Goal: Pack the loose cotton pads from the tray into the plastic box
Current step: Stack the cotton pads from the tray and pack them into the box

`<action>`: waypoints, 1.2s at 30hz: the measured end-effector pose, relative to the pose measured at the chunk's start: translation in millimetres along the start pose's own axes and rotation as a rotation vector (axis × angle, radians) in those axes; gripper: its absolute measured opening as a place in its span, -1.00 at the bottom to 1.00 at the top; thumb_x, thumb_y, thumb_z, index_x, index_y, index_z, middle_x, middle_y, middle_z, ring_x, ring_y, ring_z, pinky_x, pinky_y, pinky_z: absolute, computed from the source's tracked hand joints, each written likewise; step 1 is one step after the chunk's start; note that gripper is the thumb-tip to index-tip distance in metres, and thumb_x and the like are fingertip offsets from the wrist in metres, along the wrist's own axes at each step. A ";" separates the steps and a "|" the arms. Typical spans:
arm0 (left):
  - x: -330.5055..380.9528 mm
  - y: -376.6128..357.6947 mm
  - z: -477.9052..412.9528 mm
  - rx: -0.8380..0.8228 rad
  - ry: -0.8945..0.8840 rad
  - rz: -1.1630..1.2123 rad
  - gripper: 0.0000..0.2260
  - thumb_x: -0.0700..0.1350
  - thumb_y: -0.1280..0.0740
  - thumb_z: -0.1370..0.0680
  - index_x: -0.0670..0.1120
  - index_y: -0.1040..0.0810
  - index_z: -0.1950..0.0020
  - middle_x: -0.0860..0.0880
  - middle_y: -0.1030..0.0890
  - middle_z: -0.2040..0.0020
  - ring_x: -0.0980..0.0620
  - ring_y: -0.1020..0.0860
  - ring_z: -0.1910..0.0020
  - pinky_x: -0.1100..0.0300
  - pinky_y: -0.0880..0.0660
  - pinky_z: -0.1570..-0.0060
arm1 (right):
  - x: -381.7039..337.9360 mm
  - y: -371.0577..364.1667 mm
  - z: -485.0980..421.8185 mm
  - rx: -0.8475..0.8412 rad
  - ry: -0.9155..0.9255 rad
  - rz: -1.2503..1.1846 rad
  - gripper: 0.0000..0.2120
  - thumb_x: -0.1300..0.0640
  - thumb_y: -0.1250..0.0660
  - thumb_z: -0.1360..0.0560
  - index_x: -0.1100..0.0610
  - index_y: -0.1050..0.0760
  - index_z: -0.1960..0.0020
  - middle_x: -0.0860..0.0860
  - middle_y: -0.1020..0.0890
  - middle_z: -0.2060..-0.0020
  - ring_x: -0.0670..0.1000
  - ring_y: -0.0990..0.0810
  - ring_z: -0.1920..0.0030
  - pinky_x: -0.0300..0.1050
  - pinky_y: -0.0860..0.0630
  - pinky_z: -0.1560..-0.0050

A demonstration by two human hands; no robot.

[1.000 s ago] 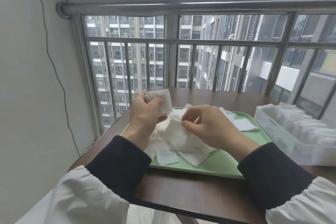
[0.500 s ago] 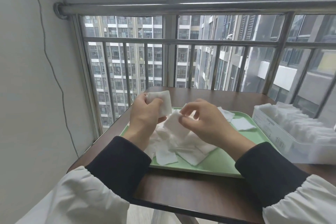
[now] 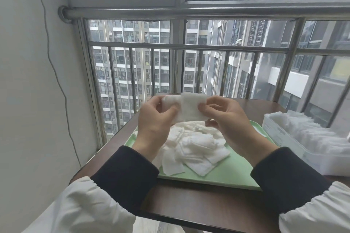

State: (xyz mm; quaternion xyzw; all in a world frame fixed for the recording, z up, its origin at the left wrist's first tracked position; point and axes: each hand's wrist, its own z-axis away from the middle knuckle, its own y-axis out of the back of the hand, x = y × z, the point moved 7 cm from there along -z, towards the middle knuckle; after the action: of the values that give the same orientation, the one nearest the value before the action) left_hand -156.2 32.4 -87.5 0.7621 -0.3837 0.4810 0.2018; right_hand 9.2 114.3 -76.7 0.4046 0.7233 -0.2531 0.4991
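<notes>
Both hands are raised above the green tray point(image 3: 234, 174). My left hand point(image 3: 153, 125) grips a small stack of white cotton pads point(image 3: 170, 103). My right hand point(image 3: 227, 119) pinches the right edge of one square cotton pad point(image 3: 193, 107), which overlaps the stack in the left hand. A heap of several loose white pads point(image 3: 195, 149) lies on the tray beneath the hands. The clear plastic box point(image 3: 295, 143) stands to the right of the tray, with rows of white pads inside.
The tray and box sit on a small dark wooden table point(image 3: 198, 202). A metal railing point(image 3: 189, 47) and window run along the table's far edge. A white wall with a hanging cable point(image 3: 56, 81) is at the left.
My right hand lifted one pad off the heap on the tray and brought it up against the stack in my left hand. Both hands are higher than before.
</notes>
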 end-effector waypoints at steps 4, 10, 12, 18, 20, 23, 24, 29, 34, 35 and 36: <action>5.4 -16.3 6.4 -0.092 -0.014 0.036 -0.82 -0.32 -0.50 -0.49 -0.06 -0.64 0.04 -0.17 -0.72 0.09 -0.18 -0.71 0.05 -0.25 -0.65 0.05 | 1.4 -5.3 2.1 -0.085 -0.023 -0.063 -0.89 0.05 -0.54 -0.36 0.06 -0.66 0.19 0.03 -0.65 0.31 -0.03 -0.52 0.36 -0.21 -0.53 0.25; 6.0 -22.3 8.6 -0.113 0.007 0.069 -0.84 -0.17 -0.27 -0.68 -0.10 -0.64 -0.02 -0.21 -0.71 0.07 -0.24 -0.70 0.05 -0.14 -0.67 0.07 | 3.1 -2.7 1.5 -0.044 -0.016 0.035 -0.86 0.12 -0.52 -0.45 0.17 -0.62 0.10 -0.01 -0.65 0.36 -0.05 -0.51 0.39 -0.18 -0.51 0.24; 6.6 -23.1 8.7 -0.128 0.023 0.097 -0.81 -0.14 -0.24 -0.69 -0.10 -0.65 -0.02 -0.21 -0.71 0.07 -0.15 -0.70 0.10 0.02 -0.68 0.17 | 2.7 -1.0 1.0 -0.021 -0.008 0.055 -0.87 0.14 -0.52 -0.46 0.19 -0.62 0.10 -0.02 -0.64 0.37 -0.06 -0.51 0.39 -0.19 -0.51 0.25; 3.6 -26.1 10.1 -0.190 0.085 0.142 -0.78 -0.14 -0.23 -0.70 -0.10 -0.67 -0.04 -0.13 -0.72 0.13 -0.07 -0.71 0.15 0.15 -0.64 0.27 | 2.3 3.0 1.3 0.027 0.013 0.128 -0.82 0.15 -0.54 -0.45 0.26 -0.62 0.10 -0.02 -0.64 0.39 -0.10 -0.51 0.41 -0.30 -0.49 0.33; 4.5 -26.4 11.7 -0.202 0.108 0.144 -0.78 -0.14 -0.23 -0.70 -0.12 -0.67 -0.06 -0.19 -0.72 0.08 -0.10 -0.71 0.13 0.16 -0.63 0.27 | 2.0 3.9 2.5 0.034 0.004 0.128 -0.83 0.17 -0.54 -0.45 0.26 -0.62 0.11 -0.03 -0.65 0.39 -0.11 -0.51 0.41 -0.30 -0.50 0.32; 8.8 -28.9 14.0 -0.229 0.128 0.140 -0.78 -0.13 -0.24 -0.69 -0.08 -0.68 -0.02 -0.23 -0.71 0.04 -0.13 -0.71 0.10 0.18 -0.62 0.27 | -0.6 6.8 4.8 0.053 -0.007 0.127 -0.85 0.18 -0.54 -0.44 0.25 -0.63 0.13 -0.03 -0.65 0.39 -0.11 -0.51 0.42 -0.29 -0.49 0.34; 10.8 -30.2 14.6 -0.240 0.131 0.141 -0.78 -0.13 -0.24 -0.69 -0.07 -0.69 -0.01 -0.24 -0.71 0.03 -0.14 -0.71 0.10 0.18 -0.62 0.27 | -2.0 7.8 5.6 0.062 -0.012 0.127 -0.85 0.18 -0.54 -0.44 0.25 -0.63 0.13 -0.02 -0.65 0.39 -0.11 -0.51 0.41 -0.29 -0.49 0.34; 24.0 -39.5 21.1 -0.296 0.145 0.170 -0.71 -0.12 -0.23 -0.69 -0.02 -0.73 0.07 -0.19 -0.72 0.08 -0.11 -0.71 0.13 0.17 -0.62 0.27 | -15.9 17.8 14.6 0.088 -0.006 0.176 -0.87 0.19 -0.53 -0.44 0.24 -0.63 0.15 -0.05 -0.63 0.41 -0.11 -0.52 0.42 -0.30 -0.47 0.36; 43.3 -62.2 36.5 -0.402 0.153 0.230 -0.69 0.13 -0.27 -0.63 0.04 -0.74 0.11 -0.10 -0.73 0.11 -0.11 -0.72 0.12 0.08 -0.66 0.19 | -40.6 39.9 32.9 0.137 -0.005 0.285 -0.86 0.22 -0.51 -0.43 0.27 -0.59 0.14 -0.02 -0.62 0.40 -0.13 -0.52 0.46 -0.34 -0.43 0.42; 46.6 -68.3 40.4 -0.447 0.149 0.245 -0.72 0.14 -0.34 -0.56 -0.02 -0.73 0.03 -0.12 -0.73 0.05 -0.12 -0.72 0.06 0.09 -0.65 0.16 | -46.7 45.3 36.0 0.150 -0.003 0.326 -0.84 0.21 -0.51 -0.43 0.25 -0.56 0.10 0.02 -0.63 0.33 -0.13 -0.54 0.43 -0.34 -0.44 0.42; 48.9 -75.3 43.8 -0.491 0.140 0.251 -0.73 0.09 -0.42 -0.51 -0.08 -0.70 -0.05 -0.13 -0.72 -0.01 -0.12 -0.71 0.01 0.10 -0.65 0.13 | -53.3 51.9 39.0 0.167 -0.002 0.387 -0.82 0.20 -0.51 -0.43 0.20 -0.54 0.06 0.05 -0.63 0.25 -0.12 -0.56 0.37 -0.34 -0.45 0.40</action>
State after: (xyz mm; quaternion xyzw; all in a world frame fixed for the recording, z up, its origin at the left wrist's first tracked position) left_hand -60.3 30.7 -59.5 0.6019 -0.5650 0.4464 0.3452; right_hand 82.2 94.9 -39.9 0.5757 0.6082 -0.2120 0.5037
